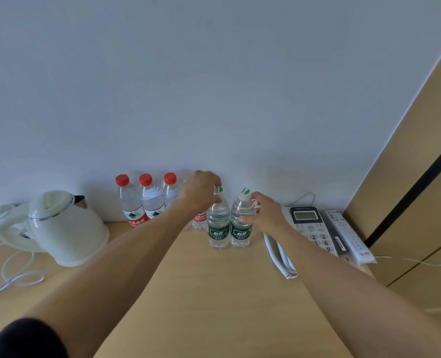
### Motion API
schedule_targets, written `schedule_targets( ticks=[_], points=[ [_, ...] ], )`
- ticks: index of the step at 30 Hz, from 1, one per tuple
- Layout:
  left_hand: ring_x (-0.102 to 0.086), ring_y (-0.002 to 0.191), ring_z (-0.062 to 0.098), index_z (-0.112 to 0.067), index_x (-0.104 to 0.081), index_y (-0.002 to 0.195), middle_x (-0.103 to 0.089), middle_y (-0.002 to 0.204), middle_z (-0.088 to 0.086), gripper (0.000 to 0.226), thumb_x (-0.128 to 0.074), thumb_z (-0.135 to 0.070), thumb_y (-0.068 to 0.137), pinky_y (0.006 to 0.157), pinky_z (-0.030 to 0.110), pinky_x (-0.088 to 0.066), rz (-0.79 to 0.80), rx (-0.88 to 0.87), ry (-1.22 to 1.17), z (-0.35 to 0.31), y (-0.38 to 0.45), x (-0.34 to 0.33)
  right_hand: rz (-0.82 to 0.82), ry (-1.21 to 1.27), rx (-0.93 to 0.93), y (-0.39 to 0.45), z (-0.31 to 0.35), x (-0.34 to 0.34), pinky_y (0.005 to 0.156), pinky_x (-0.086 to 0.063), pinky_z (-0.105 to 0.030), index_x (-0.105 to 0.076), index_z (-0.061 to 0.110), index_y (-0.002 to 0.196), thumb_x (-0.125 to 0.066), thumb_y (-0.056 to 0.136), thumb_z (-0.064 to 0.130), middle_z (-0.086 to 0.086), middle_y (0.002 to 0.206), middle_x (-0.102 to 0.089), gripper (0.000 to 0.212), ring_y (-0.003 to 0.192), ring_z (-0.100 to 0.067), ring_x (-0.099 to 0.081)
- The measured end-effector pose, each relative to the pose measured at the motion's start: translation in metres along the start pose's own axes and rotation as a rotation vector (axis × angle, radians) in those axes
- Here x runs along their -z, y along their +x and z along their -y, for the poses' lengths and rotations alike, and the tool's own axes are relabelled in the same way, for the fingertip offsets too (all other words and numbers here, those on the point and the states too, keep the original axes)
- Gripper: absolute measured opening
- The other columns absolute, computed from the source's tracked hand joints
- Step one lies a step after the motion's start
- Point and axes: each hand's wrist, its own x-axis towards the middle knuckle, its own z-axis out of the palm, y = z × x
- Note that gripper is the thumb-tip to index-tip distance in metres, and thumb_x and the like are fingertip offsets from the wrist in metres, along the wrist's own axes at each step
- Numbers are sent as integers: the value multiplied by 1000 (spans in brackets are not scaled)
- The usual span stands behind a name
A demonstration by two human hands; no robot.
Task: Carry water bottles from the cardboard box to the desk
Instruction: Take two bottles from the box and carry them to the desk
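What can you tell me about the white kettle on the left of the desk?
The kettle is an electric one with a glossy white body that looks like plastic, a closed domed lid edged by a silvery band, a dark-lined spout facing the wall and a looped handle on its left. It stands upright on the wooden desk, left of the red-capped bottles. A white cord lies coiled beside it. Neither hand touches it.

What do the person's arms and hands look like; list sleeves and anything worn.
Both forearms are bare. The left arm shows a dark sleeve ending above the elbow. No sleeve shows on the right arm. No glove, ring or watch shows on the left hand or the right hand.
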Motion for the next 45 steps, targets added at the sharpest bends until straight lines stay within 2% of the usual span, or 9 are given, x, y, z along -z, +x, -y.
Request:
schedule_targets(
  ticks=[7, 12, 18, 21, 25, 29, 35, 40, 45],
  points=[
    [-65, 102, 24, -13, -70, 121, -70, 114, 7, 43, -83, -27, 82, 78, 26, -44, 16, 1, 9, -2, 31, 2, -29, -24, -11, 3, 5, -2, 88, -55, -42, -63, 13, 119, -89, 69, 18, 1, 105, -61, 56, 101, -23, -63],
    [-67, 101, 28, -8, -69, 120, -69, 113, 11, 37, -80, -19, 86, 84, 34, -54, 28, 20, 63, -4, 48, 0, -44, -69, 4, 15, 8, -2, 85, -55, -40, -59, 11, 113, -87, 73, 15, 13, 86, -49, 49, 90, -20, -57],
    [-68, 95, 29, -4, -70, 113, -70, 107, 14, 34, -80, -21, 86, 83, 37, -57, 23, 27, 87, 0, 56, 0, -86, -94, -10, 32, 12, -4, 90, -51, -35, -55, 9, 124, -87, 74, 15, -6, 116, -63, 60, 106, -26, -62],
    [-68, 94, 29, -4, -70, 113, -69, 106, 14, 33, -80, -20, 86, 78, 35, -54, 27, 17, 82, 3, 58, 0, -103, -41, -26, 40, 13, -6, 86, -56, -49, -52, 7, 112, -87, 72, 10, -5, 102, -58, 53, 101, -32, -63],
    [-67, 97, 29, -5, -69, 115, -70, 108, 13, 39, -82, -24, 84, 79, 35, -55, 34, 13, 62, 5, 61, -1, -130, -44, -5, 49, 12, -6, 90, -53, -39, -56, 9, 114, -87, 72, 11, 2, 100, -58, 52, 100, -24, -61],
    [-66, 99, 29, -6, -67, 119, -68, 110, 12, 46, -83, -29, 82, 80, 35, -53, 25, 11, 37, 8, 61, -2, -132, -63, 20, 55, 10, -4, 96, -51, -43, -59, 9, 122, -87, 73, 11, -2, 103, -56, 56, 104, -28, -61],
    [-64, 93, 29, -10, -64, 123, -66, 110, 13, 47, -81, -28, 84, 72, 32, -47, -8, 10, -9, 12, 55, -5, -158, -39, 34, 52, 6, -5, 93, -53, -42, -60, 15, 120, -87, 72, 11, -4, 103, -61, 56, 97, -24, -63],
    [-62, 108, 27, -19, -57, 135, -66, 122, 5, 55, -79, -30, 86, 81, 32, -46, -58, -45, 12, 16, 47, -6, -174, -27, 19, 50, 8, -7, 90, -54, -42, -60, 15, 117, -87, 72, 11, -3, 99, -61, 53, 94, -26, -64],
    [-52, 118, 20, -28, -64, 127, -67, 120, -4, 41, -73, -40, 89, 100, 34, -35, -213, -112, 163, 24, 36, -5, -174, -38, -5, 51, 10, -7, 90, -53, -41, -60, 14, 117, -87, 72, 12, -4, 101, -63, 53, 95, -25, -64]
  ],
)
